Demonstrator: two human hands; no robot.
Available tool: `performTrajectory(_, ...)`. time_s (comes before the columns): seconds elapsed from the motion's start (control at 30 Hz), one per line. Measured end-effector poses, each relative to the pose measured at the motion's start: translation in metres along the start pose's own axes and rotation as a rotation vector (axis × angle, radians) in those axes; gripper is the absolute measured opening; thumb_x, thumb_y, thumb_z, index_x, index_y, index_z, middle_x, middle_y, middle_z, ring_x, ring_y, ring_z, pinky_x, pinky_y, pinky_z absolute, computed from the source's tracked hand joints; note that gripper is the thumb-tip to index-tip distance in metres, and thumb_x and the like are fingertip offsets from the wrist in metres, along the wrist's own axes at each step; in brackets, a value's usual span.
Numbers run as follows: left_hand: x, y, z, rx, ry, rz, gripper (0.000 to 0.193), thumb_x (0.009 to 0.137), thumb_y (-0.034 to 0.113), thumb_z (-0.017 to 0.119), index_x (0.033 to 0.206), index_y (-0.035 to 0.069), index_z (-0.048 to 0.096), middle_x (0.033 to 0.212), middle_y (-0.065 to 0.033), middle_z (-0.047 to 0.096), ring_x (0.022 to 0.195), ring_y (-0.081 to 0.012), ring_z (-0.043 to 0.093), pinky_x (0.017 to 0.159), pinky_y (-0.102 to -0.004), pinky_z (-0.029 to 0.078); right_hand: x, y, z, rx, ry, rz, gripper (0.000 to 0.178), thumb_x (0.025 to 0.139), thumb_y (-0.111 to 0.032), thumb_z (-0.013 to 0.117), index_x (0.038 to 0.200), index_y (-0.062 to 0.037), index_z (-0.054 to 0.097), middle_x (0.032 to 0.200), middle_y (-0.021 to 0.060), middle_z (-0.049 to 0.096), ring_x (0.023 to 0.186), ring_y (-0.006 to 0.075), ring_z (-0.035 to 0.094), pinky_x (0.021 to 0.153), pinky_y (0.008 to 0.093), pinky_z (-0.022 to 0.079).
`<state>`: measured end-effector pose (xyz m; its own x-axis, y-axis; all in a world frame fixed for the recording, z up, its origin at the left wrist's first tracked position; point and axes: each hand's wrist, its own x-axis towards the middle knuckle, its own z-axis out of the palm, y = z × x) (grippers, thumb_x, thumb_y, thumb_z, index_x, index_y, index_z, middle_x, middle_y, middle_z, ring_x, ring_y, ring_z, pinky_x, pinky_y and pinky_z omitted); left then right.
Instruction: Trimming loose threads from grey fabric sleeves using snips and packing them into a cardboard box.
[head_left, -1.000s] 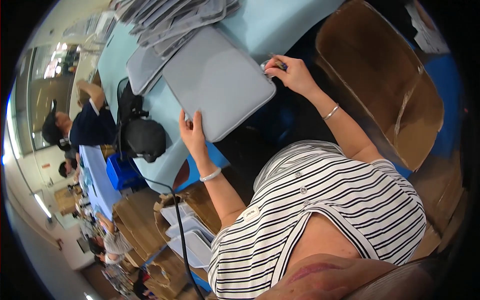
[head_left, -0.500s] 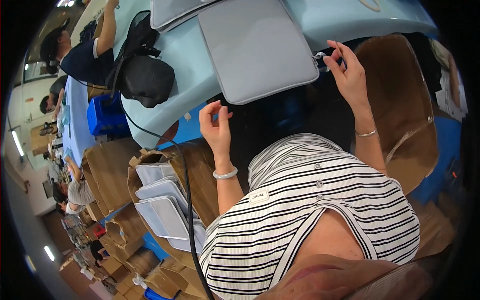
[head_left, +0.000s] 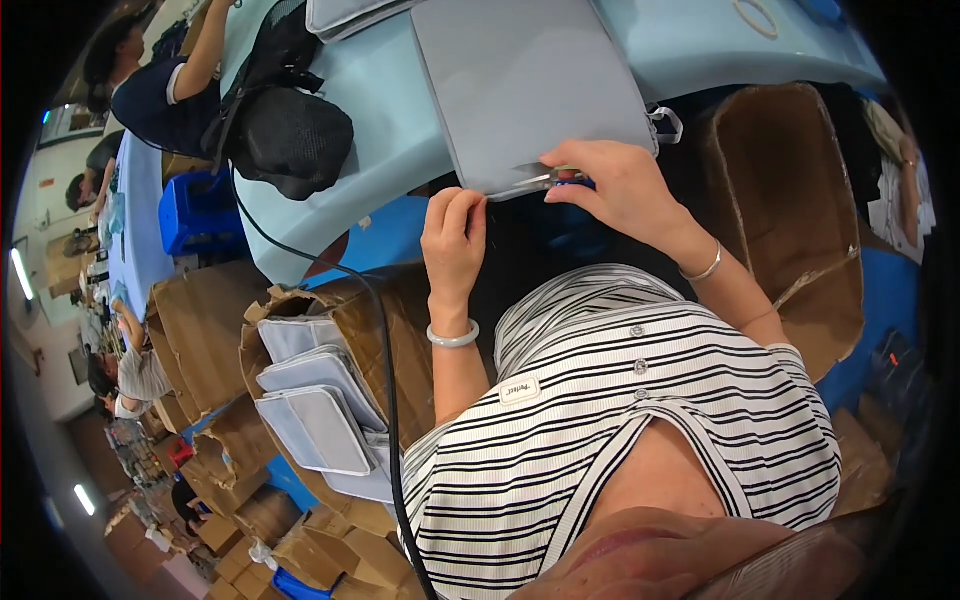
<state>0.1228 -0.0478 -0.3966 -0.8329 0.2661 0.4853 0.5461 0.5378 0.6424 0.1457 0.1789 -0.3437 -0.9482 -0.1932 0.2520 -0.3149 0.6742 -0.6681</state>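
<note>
A flat grey padded sleeve (head_left: 535, 85) lies on the pale blue table cover, its near edge reaching past the table's edge toward me. At its near left corner, my left hand (head_left: 453, 245) is closed in a pinch on the sleeve's edge. My right hand (head_left: 625, 195) grips small thread snips (head_left: 540, 178), whose metal blades point left over the sleeve's near edge, a short way from my left fingers. A whitish loop (head_left: 668, 125) sticks out from the sleeve's right edge.
More grey sleeves (head_left: 355, 12) lie at the table's far side, near a black mesh cap (head_left: 295, 145). A carton (head_left: 370, 310) with several grey sleeves (head_left: 315, 425) stands at my left, crossed by a black cable (head_left: 385, 350). Another carton (head_left: 790, 200) is at my right. A co-worker (head_left: 165, 100) sits far left.
My right hand has come left and nearer with the snips, from the loop to the sleeve's near edge. My left hand has moved from beside the sleeve to pinch its corner.
</note>
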Motion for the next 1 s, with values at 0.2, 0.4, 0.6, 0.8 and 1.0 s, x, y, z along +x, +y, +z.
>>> performTrajectory(0.2, -0.003, -0.003, 0.005, 0.035, 0.020, 0.038, 0.015, 0.079, -0.003, 0.064, 0.091, 0.002, 0.055, 0.091, -0.0112, 0.055, 0.080, -0.0270, 0.054, 0.068, -0.0328, 0.047, 0.007, -0.004, 0.014, -0.070, -0.017, -0.124, 0.026, 0.074, -0.022, 0.071, 0.096, -0.0099, 0.066, 0.079, 0.0028, 0.064, 0.071, 0.0198, 0.061, 0.061, 0.0305, 0.048)
performTrajectory(0.4, -0.006, -0.009, 0.005, 0.036, 0.048, 0.071, 0.016, 0.080, -0.003, 0.063, 0.094, 0.001, 0.055, 0.093, -0.0108, 0.054, 0.081, -0.0250, 0.055, 0.066, -0.0323, 0.047, 0.010, -0.006, 0.021, -0.110, -0.011, -0.160, 0.022, 0.072, -0.022, 0.072, 0.088, -0.0106, 0.062, 0.070, 0.0027, 0.058, 0.068, 0.0215, 0.060, 0.056, 0.0342, 0.046)
performTrajectory(0.6, -0.008, -0.001, 0.005, -0.108, 0.049, -0.019, 0.019, 0.081, -0.002, 0.065, 0.098, 0.001, 0.057, 0.093, -0.0106, 0.054, 0.083, -0.0220, 0.055, 0.065, -0.0292, 0.047, 0.010, -0.007, 0.022, -0.122, -0.007, -0.169, 0.020, 0.071, -0.020, 0.073, 0.082, -0.0092, 0.061, 0.068, 0.0033, 0.057, 0.066, 0.0225, 0.060, 0.054, 0.0347, 0.046)
performTrajectory(0.8, -0.005, -0.009, 0.007, 0.009, 0.019, 0.058, 0.009, 0.084, 0.000, 0.061, 0.091, 0.001, 0.054, 0.090, -0.0099, 0.053, 0.075, -0.0215, 0.053, 0.063, -0.0288, 0.046, 0.012, -0.006, 0.026, -0.117, 0.003, -0.173, 0.018, 0.072, -0.019, 0.072, 0.075, -0.0077, 0.058, 0.065, 0.0049, 0.056, 0.065, 0.0242, 0.059, 0.052, 0.0364, 0.045)
performTrajectory(1.0, -0.010, -0.007, 0.013, -0.283, 0.040, -0.190, 0.004, 0.090, 0.002, 0.053, 0.087, 0.000, 0.050, 0.088, -0.0095, 0.049, 0.067, -0.0165, 0.051, 0.058, -0.0251, 0.047, 0.015, -0.007, 0.024, -0.163, -0.061, -0.160, 0.019, 0.073, -0.022, 0.071, 0.087, -0.0100, 0.066, 0.069, 0.0026, 0.060, 0.066, 0.0215, 0.059, 0.055, 0.0334, 0.046)
